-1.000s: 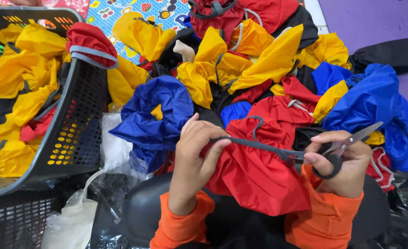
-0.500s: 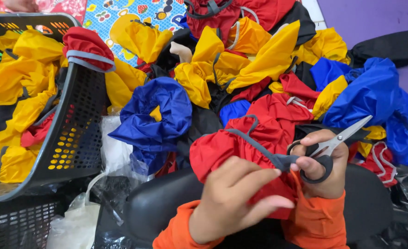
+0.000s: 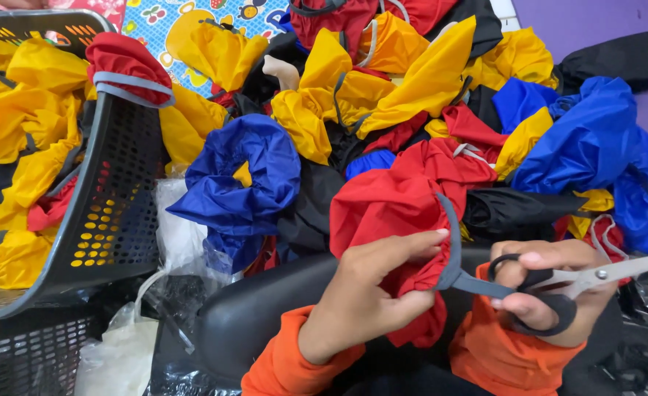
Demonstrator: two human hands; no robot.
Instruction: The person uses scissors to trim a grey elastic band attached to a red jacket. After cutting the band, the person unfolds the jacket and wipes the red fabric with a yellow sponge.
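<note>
Since the earlier frame, the left hand (image 3: 372, 297) has moved up and inward onto the red fabric piece (image 3: 397, 213); it was lower in the view with fingers spread, and the scissors (image 3: 580, 282) now lie flatter, blades pointing right.

Left-hand grip: closed on the red fabric piece, thumb and fingers pinching its gathered edge. Right hand (image 3: 547, 293) grip: closed through the black scissor handles; the same hand also takes the end of the grey elastic band (image 3: 452, 253). Blade opening cannot be told.

Key relation: the grey elastic band runs from the red fabric piece, curving down and right to the right hand. Its long axis lies roughly left to right between the two hands, drawn taut. The scissors are just beside the band's right end; the right hand is the nearer one.

The red fabric piece is thin, glossy and crumpled, resting just in front of the person above a black rounded surface. Behind it lies a heap of yellow, blue, red and black fabric pieces (image 3: 426, 81). A dark plastic basket (image 3: 115, 191) at left holds more yellow fabric.
</note>
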